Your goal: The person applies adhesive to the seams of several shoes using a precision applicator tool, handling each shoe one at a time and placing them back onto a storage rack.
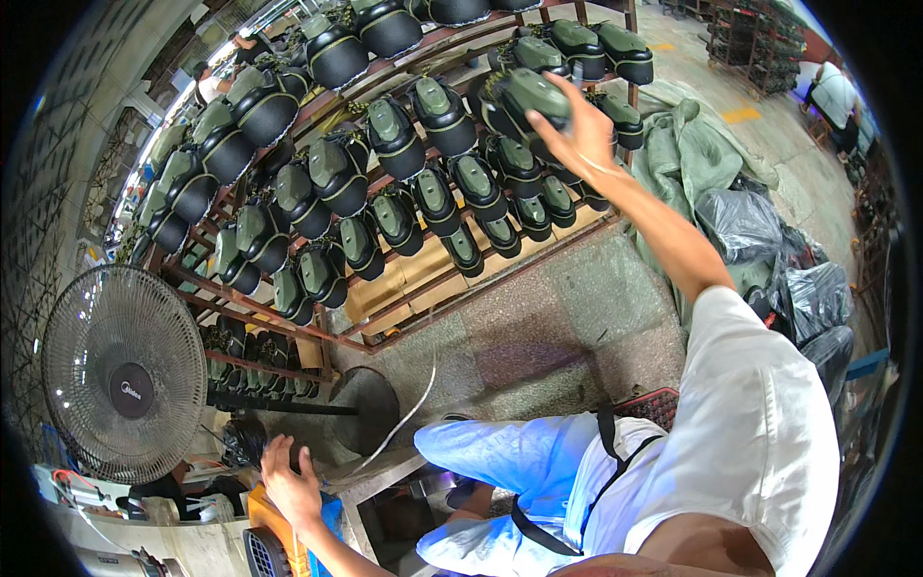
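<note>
the left hand [291, 486] is loose and released, its fingers stretched upward and its thumb held apart; it is over the orange and blue machine [267, 531] at the lower left, and whether it touches the machine i cannot tell. the right hand [585, 130] is up at the rack, grasping a green and black shoe [528, 96] with the thumb on the near side and the fingers on the far side; shoe and hand are a little blurred.

from the left, a round fan [123, 373] with a dark hub stands near the left hand, and its pole runs across to a round black base [365, 409] on the floor [538, 317]. behind the fan, a person [208, 87] in a light top is small in the background. the reddish-brown rack [631, 17] takes up the upper middle, with rows of shoes [394, 135] in green and black, their rounded black ends toward the camera. a white cord [413, 409] curves up from beside the machine. the held shoe is at the right part of the rack, in front of the others, and i cannot tell whether it touches the rack. right of the rack lies rumpled green cloth [678, 154], with shiny plastic bags [740, 228] just below it. farther right, another person [835, 99] in a light top is near the picture's rim.
</note>
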Demonstrator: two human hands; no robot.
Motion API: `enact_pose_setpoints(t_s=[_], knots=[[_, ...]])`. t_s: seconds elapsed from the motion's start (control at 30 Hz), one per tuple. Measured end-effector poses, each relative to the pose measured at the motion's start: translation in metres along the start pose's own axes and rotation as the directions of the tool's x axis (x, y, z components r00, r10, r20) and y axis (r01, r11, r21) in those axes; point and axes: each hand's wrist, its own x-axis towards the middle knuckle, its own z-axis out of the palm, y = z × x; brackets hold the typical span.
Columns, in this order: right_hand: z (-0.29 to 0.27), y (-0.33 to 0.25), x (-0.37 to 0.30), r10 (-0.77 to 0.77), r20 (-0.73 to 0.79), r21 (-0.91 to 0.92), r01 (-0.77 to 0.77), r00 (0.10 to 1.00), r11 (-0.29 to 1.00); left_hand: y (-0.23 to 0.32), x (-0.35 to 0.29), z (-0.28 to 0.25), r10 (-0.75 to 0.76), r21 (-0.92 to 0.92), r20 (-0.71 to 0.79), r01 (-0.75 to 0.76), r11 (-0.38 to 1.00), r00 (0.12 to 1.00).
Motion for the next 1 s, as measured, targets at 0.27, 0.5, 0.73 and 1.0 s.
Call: enact_pose_setpoints(t_s=[0.27,0.5,0.73,1.0], knots=[[-0.127,-0.094,-0.093,-0.218,0.478,0.590,-0.127,0.851,0.797,0.131,-0.022,-0.001,0.278,-0.447,0.054,-0.226,0.865,0.959],[-0.068,-0.259,-0.133,-0.877,0.067,0.993,-0.120,0.476,0.011,0.083,-0.136,-0.058,0.145,-0.101,0.028,-0.141,0.985,0.989],[-0.004,-0.447,-0.210,-0.889,-0.235,0.814,-0.421,0.393,-0.401,0.044,-0.311,-0.140,-0.313,0.360,-0.372,0.447,0.819,0.874],[0.121,-0.570,-0.298,-0.944,0.309,0.911,-0.322,0.114,0.259,-0.043,-0.333,-0.229,-0.436,0.568,-0.465,0.638,0.520,0.770]])
